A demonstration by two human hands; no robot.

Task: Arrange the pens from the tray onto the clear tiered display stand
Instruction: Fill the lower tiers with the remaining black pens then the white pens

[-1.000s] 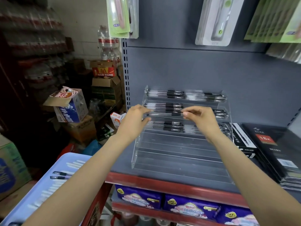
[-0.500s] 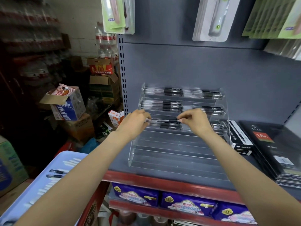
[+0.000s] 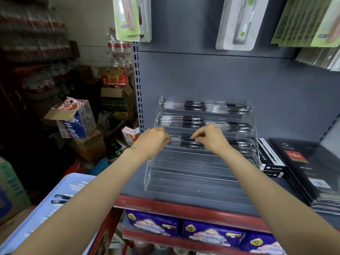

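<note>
Shelf: grey, red-edged; carries the stand.
Clear tiered display stand: centre; three far tiers stocked, near tiers bare. Judged roughly half done.
Tray: blue, near left; two dark pens plainly visible, others too pale to count.
Left hand, right hand: fingers curled, each pinching an end of one pen at third tier.
</note>
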